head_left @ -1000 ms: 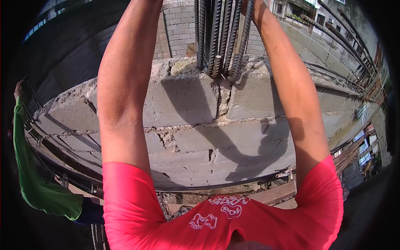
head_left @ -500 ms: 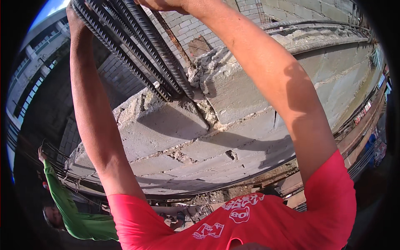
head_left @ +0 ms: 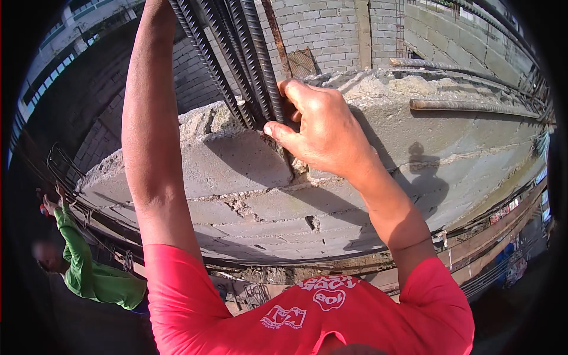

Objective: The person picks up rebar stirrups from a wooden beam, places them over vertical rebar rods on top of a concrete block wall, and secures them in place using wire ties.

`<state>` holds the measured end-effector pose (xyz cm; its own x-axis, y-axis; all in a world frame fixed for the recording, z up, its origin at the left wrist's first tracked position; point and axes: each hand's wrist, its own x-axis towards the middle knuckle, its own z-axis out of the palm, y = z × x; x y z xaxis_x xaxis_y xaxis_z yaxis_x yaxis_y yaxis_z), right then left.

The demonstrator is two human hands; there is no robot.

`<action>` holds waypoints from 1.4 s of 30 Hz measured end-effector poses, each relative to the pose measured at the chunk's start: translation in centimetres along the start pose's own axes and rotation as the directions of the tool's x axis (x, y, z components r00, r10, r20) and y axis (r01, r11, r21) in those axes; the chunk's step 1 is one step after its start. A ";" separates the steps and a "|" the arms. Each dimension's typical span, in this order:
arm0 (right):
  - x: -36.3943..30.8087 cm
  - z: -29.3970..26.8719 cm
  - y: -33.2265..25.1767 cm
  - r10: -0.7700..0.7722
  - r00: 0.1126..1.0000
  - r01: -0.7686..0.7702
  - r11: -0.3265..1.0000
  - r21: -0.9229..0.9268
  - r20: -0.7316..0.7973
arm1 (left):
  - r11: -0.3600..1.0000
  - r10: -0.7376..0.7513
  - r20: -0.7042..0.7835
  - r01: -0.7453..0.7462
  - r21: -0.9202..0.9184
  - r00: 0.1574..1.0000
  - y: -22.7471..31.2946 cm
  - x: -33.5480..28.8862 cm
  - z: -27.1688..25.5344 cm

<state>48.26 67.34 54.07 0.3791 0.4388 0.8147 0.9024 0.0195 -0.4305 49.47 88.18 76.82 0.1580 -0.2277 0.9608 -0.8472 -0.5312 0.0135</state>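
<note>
Fingers of our right hand (head_left: pixel 322 133) curl around the bundle of dark ribbed steel reinforcing bars (head_left: pixel 245 65), thumb pressed to the nearest bar just where the bundle rises out of the rough grey concrete wall top (head_left: pixel 236 171). Our left arm reaches up alongside the same bars, but its hand is out of the picture, so we cannot tell its grip. Along the wall's far edge to the right lies a single rusty bar (head_left: pixel 473 106), well apart from the bundle. Behind stands a grey block wall (head_left: pixel 331 26). Down at lower left, a person in a green long-sleeved shirt (head_left: pixel 89 275) raises an arm.
</note>
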 end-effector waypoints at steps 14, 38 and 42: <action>-0.2 0.8 -0.6 0.243 0.961 -0.272 0.920 0.282 0.134 | 0.922 -0.168 0.010 0.161 -0.351 0.986 0.3 -1.2 0.6; 0.5 -0.9 1.0 -0.207 0.977 0.208 0.978 0.029 -0.049 | 0.986 -0.025 0.143 0.048 -0.161 0.989 0.7 0.1 -0.4; 0.5 -0.7 2.3 -0.175 0.985 0.175 0.984 0.036 -0.010 | 0.986 -0.018 0.168 0.045 -0.158 0.986 0.5 0.4 -0.4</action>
<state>50.73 66.99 53.77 0.2173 0.4201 0.8811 0.9470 0.1281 -0.2946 48.89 88.11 77.36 0.2563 -0.3520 0.9002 -0.9088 -0.4049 0.1005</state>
